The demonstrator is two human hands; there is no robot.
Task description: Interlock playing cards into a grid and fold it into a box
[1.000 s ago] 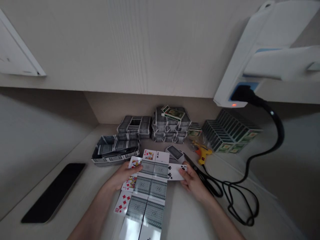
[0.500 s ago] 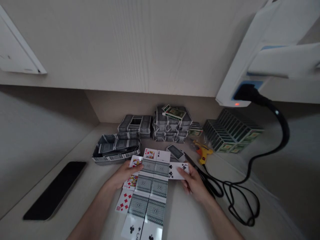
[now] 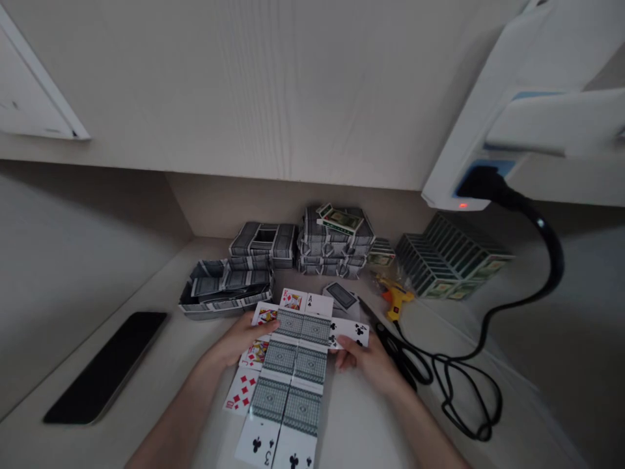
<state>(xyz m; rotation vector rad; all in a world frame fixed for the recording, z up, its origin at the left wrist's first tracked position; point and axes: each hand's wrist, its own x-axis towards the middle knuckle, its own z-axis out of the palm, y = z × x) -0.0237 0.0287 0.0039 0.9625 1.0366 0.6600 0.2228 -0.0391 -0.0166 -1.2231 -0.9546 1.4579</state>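
A flat panel of overlapping playing cards (image 3: pixel 282 357) spans the space between my hands, with patterned backs up the middle and faces showing along its edges. My left hand (image 3: pixel 244 339) grips its upper left edge, thumb on top near a red face card. On the other side, my right hand (image 3: pixel 360 355) pinches the four of clubs (image 3: pixel 359 331), which sticks out sideways from the panel's upper right. The thumb lies on the card and the fingers are beneath it. A king of diamonds (image 3: pixel 293 299) and an ace (image 3: pixel 317 304) form the top edge.
Behind stand an open card-built box (image 3: pixel 226 305), closed card-built boxes (image 3: pixel 334 233) and rows of card packs (image 3: pixel 459 251). A phone (image 3: pixel 106 368) lies left. Loose cards (image 3: pixel 340 296), scissors (image 3: pixel 403 348), a yellow glue gun (image 3: pixel 398 299) and a black cable (image 3: pixel 488 326) are right.
My right hand has shifted left and slightly down along the four of clubs, uncovering more of its right end. The left hand keeps its grip. The view has shifted slightly.
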